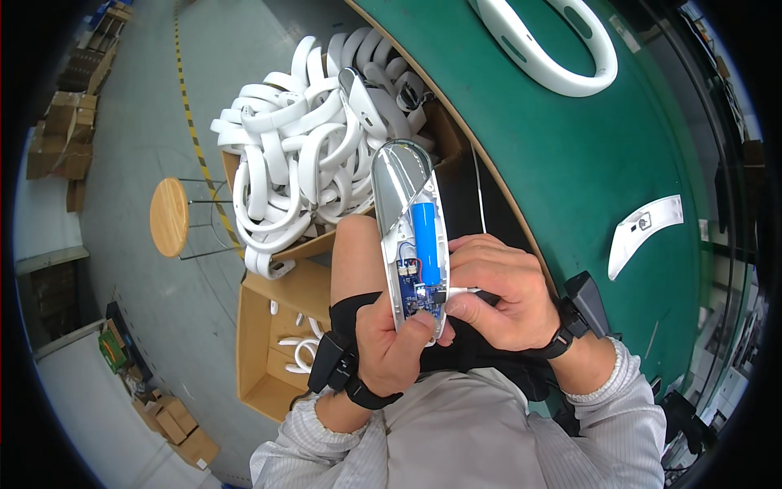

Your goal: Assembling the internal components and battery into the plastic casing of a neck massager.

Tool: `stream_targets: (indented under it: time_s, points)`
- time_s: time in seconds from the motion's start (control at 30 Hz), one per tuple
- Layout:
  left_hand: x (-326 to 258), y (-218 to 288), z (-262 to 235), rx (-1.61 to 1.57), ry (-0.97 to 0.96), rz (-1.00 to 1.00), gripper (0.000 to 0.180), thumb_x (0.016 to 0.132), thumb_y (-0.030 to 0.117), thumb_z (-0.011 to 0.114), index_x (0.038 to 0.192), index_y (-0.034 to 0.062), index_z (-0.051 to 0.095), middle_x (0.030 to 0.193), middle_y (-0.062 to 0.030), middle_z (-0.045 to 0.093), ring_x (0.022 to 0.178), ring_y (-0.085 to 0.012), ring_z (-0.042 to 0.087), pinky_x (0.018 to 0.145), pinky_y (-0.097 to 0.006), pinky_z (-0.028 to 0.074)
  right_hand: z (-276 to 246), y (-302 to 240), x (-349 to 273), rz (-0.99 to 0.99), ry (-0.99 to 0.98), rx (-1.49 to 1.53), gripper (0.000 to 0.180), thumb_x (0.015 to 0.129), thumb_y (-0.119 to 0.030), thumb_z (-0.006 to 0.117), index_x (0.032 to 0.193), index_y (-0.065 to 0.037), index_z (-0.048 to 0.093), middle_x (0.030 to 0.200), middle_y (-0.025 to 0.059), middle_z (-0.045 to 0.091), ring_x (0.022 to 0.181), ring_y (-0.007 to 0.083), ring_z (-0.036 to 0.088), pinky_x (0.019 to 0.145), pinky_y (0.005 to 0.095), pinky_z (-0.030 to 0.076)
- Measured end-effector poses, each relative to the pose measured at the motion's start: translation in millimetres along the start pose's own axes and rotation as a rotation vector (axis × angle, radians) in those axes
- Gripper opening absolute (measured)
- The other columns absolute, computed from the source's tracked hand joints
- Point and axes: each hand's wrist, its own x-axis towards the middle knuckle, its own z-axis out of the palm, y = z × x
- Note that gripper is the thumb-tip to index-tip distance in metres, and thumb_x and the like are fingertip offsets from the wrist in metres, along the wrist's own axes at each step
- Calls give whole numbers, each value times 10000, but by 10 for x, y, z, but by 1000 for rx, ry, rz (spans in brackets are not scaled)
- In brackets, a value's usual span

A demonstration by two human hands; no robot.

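My left hand (391, 338) is closed around the lower end of an opened white device housing (388, 261), its thumb on the blue circuit board (411, 297). A blue cylindrical battery (425, 243) lies inside the housing, with small wires and white connectors beside it. The far end carries a clear glossy cover (401, 183). At the housing's right side, my right hand (505, 293) pinches a small white cable plug (463, 291) against the board's edge. Whether the plug is fully seated cannot be made out. Both wrists wear black straps with box-shaped units.
A carton (444, 134) heaped with white curved bands stands ahead on the left. Nearer is an open carton (265, 359) with a few white parts. The green table (586, 163) on the right bears a white loop (562, 77) and a curved white piece (635, 228). A stool (169, 218) stands left.
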Motion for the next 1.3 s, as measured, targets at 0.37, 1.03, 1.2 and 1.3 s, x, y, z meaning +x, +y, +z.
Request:
stream_targets:
  time_s: [0.37,1.03,1.2,1.3]
  points:
    - [-19,3,9,6,5,1,276,971,189,521,1066,-53,614,786,-81,695,683,-116,662,630,-249,541,3,-16,-9,0,1,2,118,815,-94,712,911,-28,696,872,111,706,814,305,673,901,434,499]
    - [-15,30,37,3,18,-5,276,960,183,515,1066,-52,614,783,-84,692,666,-119,652,615,-253,532,8,-7,-22,-3,7,-2,116,799,-80,699,903,-26,691,858,116,699,814,315,672,880,424,504]
    - [-11,35,43,-15,22,-13,273,959,178,519,1068,-54,612,783,-90,690,672,-124,656,619,-257,537,4,-5,-22,-3,6,-4,118,795,-78,703,900,-25,691,860,117,699,817,316,673,878,423,505]
    - [-11,33,30,-12,24,-26,273,959,177,519,1070,-55,611,786,-89,690,674,-126,658,619,-259,538,7,3,-26,-3,4,-6,117,795,-77,705,899,-26,690,863,117,699,818,318,672,873,422,505]
